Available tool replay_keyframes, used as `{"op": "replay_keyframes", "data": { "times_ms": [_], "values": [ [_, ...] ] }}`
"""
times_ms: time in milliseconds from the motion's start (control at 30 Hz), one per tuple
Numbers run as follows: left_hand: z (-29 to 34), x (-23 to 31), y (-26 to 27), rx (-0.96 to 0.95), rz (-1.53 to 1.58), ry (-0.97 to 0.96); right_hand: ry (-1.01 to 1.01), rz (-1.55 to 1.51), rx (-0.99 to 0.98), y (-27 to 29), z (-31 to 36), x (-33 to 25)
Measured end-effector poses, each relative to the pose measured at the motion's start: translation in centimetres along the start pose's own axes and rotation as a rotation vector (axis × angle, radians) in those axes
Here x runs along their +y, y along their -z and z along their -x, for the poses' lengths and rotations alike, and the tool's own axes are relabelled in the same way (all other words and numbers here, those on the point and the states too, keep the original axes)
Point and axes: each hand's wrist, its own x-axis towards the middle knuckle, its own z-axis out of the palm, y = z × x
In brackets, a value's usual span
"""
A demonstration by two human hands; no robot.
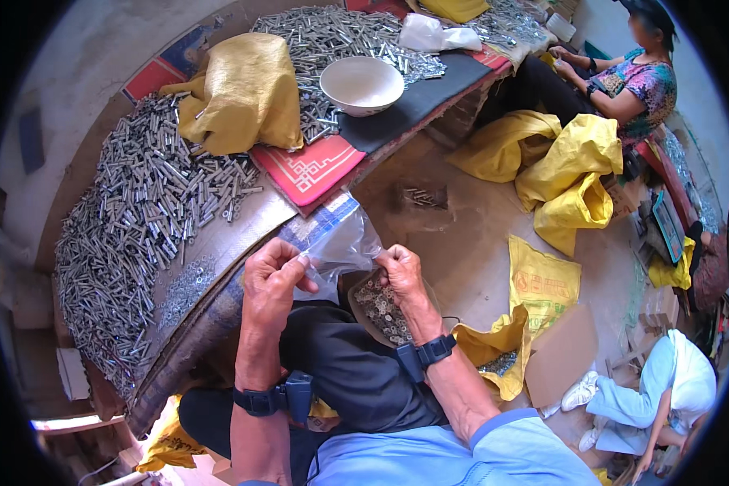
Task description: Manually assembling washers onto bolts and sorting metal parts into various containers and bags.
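A clear plastic bag is stretched between my two hands above my lap. My left hand pinches its left side between thumb and fingers. At the opposite side, my right hand grips the bag's edge with the fingers closed. Whether anything is in the bag I cannot make out. Under my right forearm is a container of small metal washers or nuts, partly covered by the arm. A large heap of metal bolt-like pieces covers the table to my left, with small loose washers near its edge.
A white bowl and a red mat lie on the curved table, beside a yellow woven sack. More yellow sacks lie on the floor at right. One person sits far right; another bends at lower right.
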Motion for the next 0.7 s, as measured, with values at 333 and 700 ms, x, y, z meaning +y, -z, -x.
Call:
{"op": "replay_keyframes", "data": {
  "times_ms": [333,700],
  "values": [
    [0.4,0.1,2.4,0.020,0.288,-0.041,-0.116,0.043,0.092,0.1,-0.1,0.4],
    [1.5,0.6,2.2,0.017,0.351,-0.109,-0.136,0.182,0.111,1.0,-0.1,1.2]
  ]
}}
